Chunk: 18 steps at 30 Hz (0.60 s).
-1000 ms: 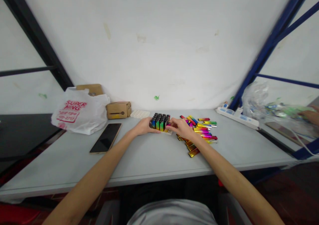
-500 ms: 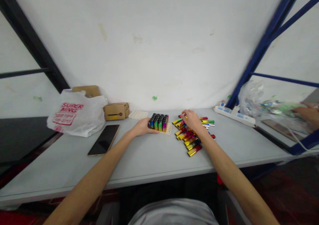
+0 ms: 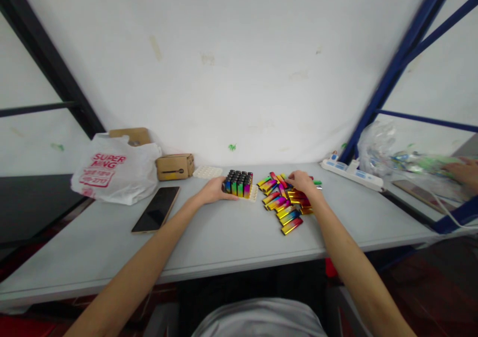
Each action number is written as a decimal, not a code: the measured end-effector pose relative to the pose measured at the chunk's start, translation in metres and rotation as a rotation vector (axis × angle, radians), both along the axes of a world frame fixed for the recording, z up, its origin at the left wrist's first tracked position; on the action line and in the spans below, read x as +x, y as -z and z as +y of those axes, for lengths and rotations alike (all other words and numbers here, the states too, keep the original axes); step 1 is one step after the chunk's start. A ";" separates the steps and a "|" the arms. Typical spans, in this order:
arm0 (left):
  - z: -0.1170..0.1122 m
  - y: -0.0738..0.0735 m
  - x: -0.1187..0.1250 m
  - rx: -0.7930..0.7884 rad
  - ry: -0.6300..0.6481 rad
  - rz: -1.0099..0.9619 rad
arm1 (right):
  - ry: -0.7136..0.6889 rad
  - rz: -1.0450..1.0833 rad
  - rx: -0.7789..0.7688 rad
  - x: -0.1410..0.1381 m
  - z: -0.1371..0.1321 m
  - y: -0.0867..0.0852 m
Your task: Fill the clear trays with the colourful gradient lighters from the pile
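Note:
A white tray (image 3: 253,193) on the grey table (image 3: 224,232) holds several rainbow-coloured lighters (image 3: 238,183) standing upright in rows. My left hand (image 3: 213,189) rests against the tray's left side, fingers curled on it. To the right lies a loose pile of the same lighters (image 3: 282,205), flat on the table. My right hand (image 3: 303,182) is on the far part of that pile, fingers bent down onto the lighters; whether it grips one is hidden.
A dark phone (image 3: 156,209) lies left of my arm. A white plastic bag (image 3: 112,173), a small cardboard box (image 3: 175,166) and a spare white tray (image 3: 207,171) sit at the back. A power strip (image 3: 351,172) lies right. Another person's hand (image 3: 461,170) is far right.
My right hand left the tray, went out over the loose pile, then drew right and settled on its far side. The left hand stayed at the tray.

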State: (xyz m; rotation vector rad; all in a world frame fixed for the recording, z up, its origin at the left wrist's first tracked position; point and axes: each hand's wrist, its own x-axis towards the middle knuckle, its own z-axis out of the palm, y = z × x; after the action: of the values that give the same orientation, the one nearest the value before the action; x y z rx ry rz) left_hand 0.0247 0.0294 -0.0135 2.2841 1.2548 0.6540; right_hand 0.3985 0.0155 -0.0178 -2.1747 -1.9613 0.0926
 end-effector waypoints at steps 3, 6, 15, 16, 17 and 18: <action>0.000 -0.001 0.000 -0.021 0.019 -0.030 | 0.014 0.004 0.102 -0.005 -0.001 0.002; 0.001 -0.001 -0.001 -0.025 0.034 -0.030 | 0.001 0.123 0.280 -0.012 -0.003 0.000; 0.007 -0.006 -0.009 -0.115 0.131 -0.024 | -0.277 0.713 0.527 -0.045 -0.017 -0.018; 0.008 -0.006 -0.009 -0.118 0.138 -0.024 | -0.295 0.803 0.510 -0.048 -0.017 -0.018; 0.008 -0.006 -0.010 -0.119 0.143 -0.020 | -0.314 0.886 0.488 -0.051 -0.017 -0.018; 0.008 -0.006 -0.010 -0.116 0.143 -0.014 | -0.332 0.963 0.469 -0.054 -0.017 -0.017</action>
State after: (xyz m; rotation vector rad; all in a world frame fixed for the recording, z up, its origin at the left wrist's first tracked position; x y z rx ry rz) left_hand 0.0145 0.0377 -0.0078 2.2446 1.0818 0.5313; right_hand 0.3441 -0.0013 -0.0010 -1.1410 -1.5100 0.5489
